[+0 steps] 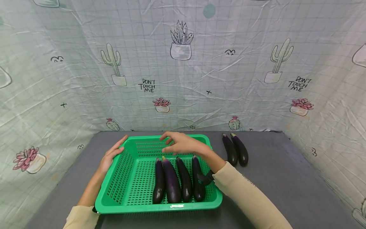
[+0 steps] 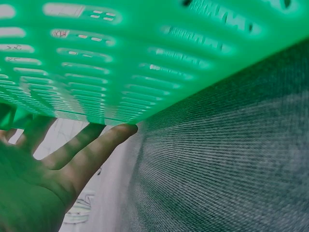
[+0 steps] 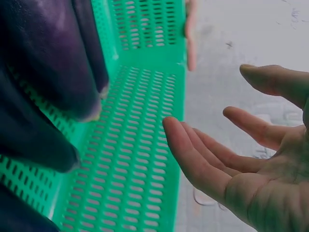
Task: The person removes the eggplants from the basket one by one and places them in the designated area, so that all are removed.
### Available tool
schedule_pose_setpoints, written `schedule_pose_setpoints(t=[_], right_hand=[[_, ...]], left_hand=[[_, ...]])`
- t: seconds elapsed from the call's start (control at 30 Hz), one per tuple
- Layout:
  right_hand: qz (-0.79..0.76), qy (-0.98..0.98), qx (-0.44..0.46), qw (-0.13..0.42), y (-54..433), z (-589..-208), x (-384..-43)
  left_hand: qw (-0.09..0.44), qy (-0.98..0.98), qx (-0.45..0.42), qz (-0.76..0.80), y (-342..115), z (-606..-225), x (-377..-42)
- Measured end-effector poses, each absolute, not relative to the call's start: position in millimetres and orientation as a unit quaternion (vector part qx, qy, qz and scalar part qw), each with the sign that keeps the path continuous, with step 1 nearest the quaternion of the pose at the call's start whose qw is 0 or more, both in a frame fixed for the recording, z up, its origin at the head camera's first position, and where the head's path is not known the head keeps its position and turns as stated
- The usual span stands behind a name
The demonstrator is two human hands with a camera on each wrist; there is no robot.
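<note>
A green perforated plastic basket stands on the dark grey table. Several purple eggplants lie side by side in its right half, stem ends toward the far wall. My left hand rests along the basket's left side, its fingers extended against the outer wall, as the left wrist view also shows. Above the far part of the basket hovers my right hand, holding nothing, fingers loosely bent and spread. In the right wrist view, the eggplants appear left of that hand, apart from its fingertips.
Two more eggplants lie together on the table, right of the basket. A pale cloth printed with potted cacti hangs behind and along both sides of the table.
</note>
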State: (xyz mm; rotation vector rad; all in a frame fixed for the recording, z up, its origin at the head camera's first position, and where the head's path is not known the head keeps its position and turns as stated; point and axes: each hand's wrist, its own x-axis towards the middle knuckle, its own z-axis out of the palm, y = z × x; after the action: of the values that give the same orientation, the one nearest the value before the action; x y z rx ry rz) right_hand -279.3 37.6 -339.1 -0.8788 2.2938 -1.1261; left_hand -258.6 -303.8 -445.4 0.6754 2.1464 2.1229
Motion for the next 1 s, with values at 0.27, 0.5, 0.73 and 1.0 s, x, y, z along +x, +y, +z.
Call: schedule_pose_setpoints(t=[0.27, 0.5, 0.73, 1.0], right_hand=[[-0.403, 0.815, -0.302, 0.286, 16, -351, -281], [-0.383, 0.819, -0.283, 0.319, -1, -356, -281], [-0.375, 0.822, -0.272, 0.332, -10, -353, -273], [-0.36, 0.826, -0.25, 0.356, -17, -356, -270]], left_hand=[[0.01, 0.716, 0.211, 0.665, -303, -446, -260], [0.002, 0.722, 0.212, 0.658, -303, -446, -260], [0.012, 0.713, 0.205, 0.671, -303, -445, -259], [0.015, 0.713, 0.208, 0.669, -303, -445, -260]])
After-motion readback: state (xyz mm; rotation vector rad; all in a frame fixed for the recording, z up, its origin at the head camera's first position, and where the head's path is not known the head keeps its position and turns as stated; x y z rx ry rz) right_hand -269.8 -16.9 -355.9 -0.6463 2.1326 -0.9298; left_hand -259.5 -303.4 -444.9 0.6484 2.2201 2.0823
